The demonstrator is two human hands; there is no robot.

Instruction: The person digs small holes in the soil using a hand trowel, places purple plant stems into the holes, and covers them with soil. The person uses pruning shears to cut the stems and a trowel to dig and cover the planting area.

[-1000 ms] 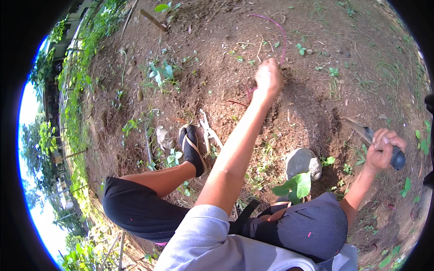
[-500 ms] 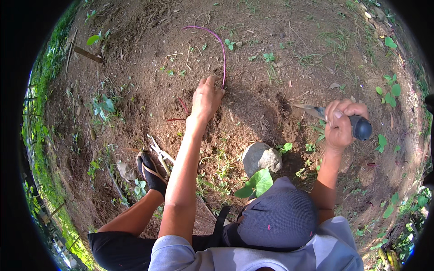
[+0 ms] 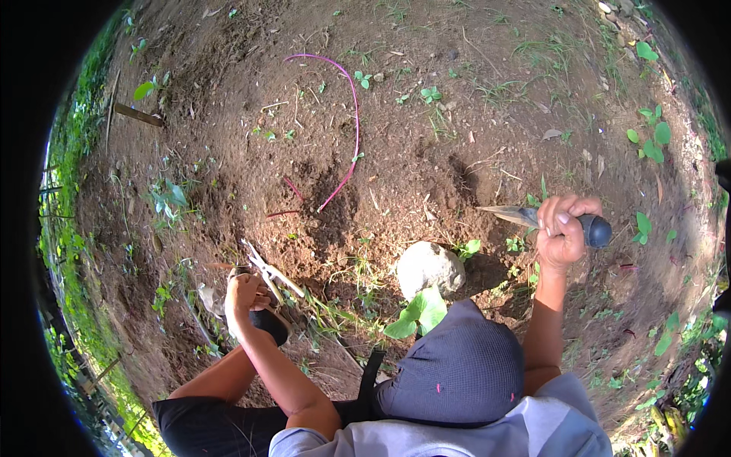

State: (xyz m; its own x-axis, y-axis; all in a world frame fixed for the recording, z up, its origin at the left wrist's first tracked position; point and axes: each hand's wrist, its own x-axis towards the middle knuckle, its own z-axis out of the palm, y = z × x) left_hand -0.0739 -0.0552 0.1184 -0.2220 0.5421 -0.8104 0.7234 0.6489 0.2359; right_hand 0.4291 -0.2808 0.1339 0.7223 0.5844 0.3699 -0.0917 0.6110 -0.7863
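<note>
My right hand (image 3: pixel 562 227) is wrapped round the thick black handle of a narrow hand trowel (image 3: pixel 512 214). Its pointed, soil-stained blade lies close to the ground and points left. At lower left my left hand (image 3: pixel 247 298) is by my sandalled foot (image 3: pixel 270 326), fingers curled. Whether anything is in them is hidden. Just right of those fingers lies a pale two-armed tool (image 3: pixel 268 268), like pliers or shears. A long pink-purple stem (image 3: pixel 357 122) curves over the soil, its lower end at loosened earth. Two short dark red stem pieces (image 3: pixel 283 214) lie left of it.
A pale rounded stone (image 3: pixel 428 268) sits in front of me, with a broad green leaf (image 3: pixel 423 311) nearer. A short wooden stake (image 3: pixel 138 115) stands at far left. Small weeds and a dug hollow (image 3: pixel 463 174) mark the soil. A dark cap (image 3: pixel 457 365) hides the ground at bottom middle.
My left hand has let go of the purple stem and moved back to my foot beside the pale tool. The stem now lies loose. My right hand still grips the trowel.
</note>
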